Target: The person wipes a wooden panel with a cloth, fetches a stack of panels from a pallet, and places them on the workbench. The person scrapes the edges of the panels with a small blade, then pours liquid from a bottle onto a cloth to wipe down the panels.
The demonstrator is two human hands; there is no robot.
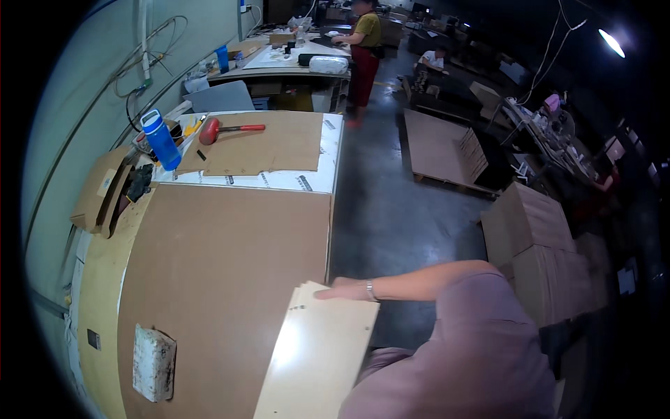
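My right hand (pixel 347 288) reaches in from the right and is closed on the far right corner of a few cream-coloured boards (pixel 314 356), which lie one on another, slightly fanned at the far end. Small drilled holes show near their corners, and light glares off the top face. They lie over the right edge of the brown-covered table (pixel 230 265); the near end runs out of the picture. My left hand is not visible. To the left on the table rests a white, dirt-smudged block (pixel 153 363), apart from the boards.
Beyond the table, a red-headed mallet (pixel 211 130) lies on cardboard (pixel 279 150), beside a blue bottle (pixel 161 142). An open carton (pixel 105 188) stands against the wall. Stacked cartons (pixel 541 244) and a pallet (pixel 447 150) stand on the right. A person (pixel 364 49) works at a far bench.
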